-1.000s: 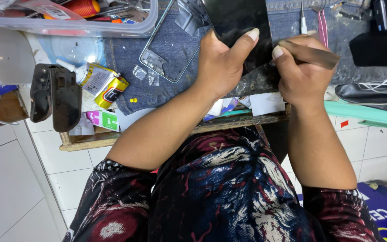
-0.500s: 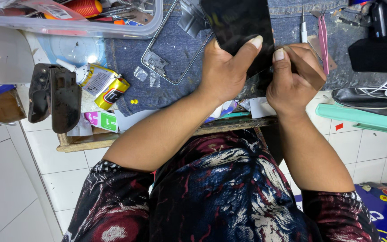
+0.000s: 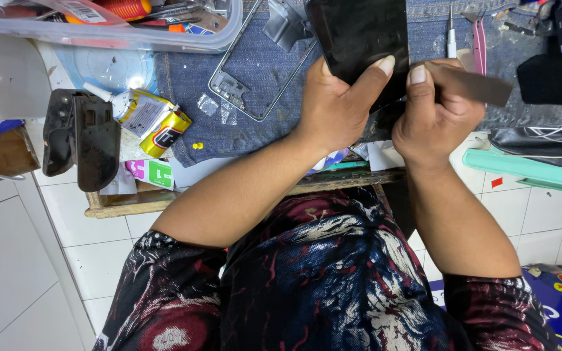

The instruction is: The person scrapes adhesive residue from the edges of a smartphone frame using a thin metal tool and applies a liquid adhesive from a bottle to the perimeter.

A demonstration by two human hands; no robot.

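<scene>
My left hand (image 3: 336,104) grips the lower edge of a black phone screen panel (image 3: 362,39), thumb pressed on its glossy face. My right hand (image 3: 434,110) pinches a thin flat brownish card (image 3: 473,84) whose left end meets the panel's right edge. Both hands hover over a blue denim cloth (image 3: 261,133) that covers the worktop. On the cloth to the left lies a bare metal phone frame (image 3: 245,78).
A clear plastic tray of tools (image 3: 118,26) stands at the back left. A glue tube (image 3: 141,114) and a black holder (image 3: 82,140) lie at the left. Tweezers (image 3: 479,42) and a small screwdriver (image 3: 451,36) rest at the back right, beside a black device (image 3: 557,71).
The panel and both hands have shifted slightly to the right. The card in my right hand has tilted and its free end now points right.
</scene>
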